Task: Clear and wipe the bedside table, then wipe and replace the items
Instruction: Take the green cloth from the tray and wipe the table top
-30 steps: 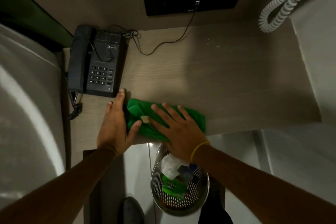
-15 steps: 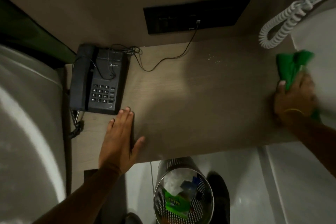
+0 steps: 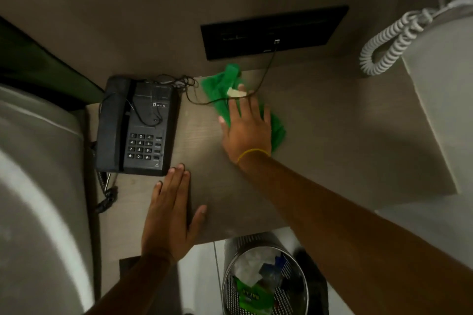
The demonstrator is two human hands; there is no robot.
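The green cloth lies bunched on the bedside table at about 12 o'clock, near the back edge below the dark wall panel. The right hand presses flat on it, fingers spread, palm down, arm reaching forward, gripping nothing. At 9 o'clock stands the black telephone. The left hand rests open and flat on the table at 7 o'clock, fingertips just beside the phone's front edge. A mesh wastebasket sits at 6 o'clock.

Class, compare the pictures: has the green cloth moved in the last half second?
Yes. The green cloth, under the right hand, went from the table's right edge leftward toward the phone, near the back wall.
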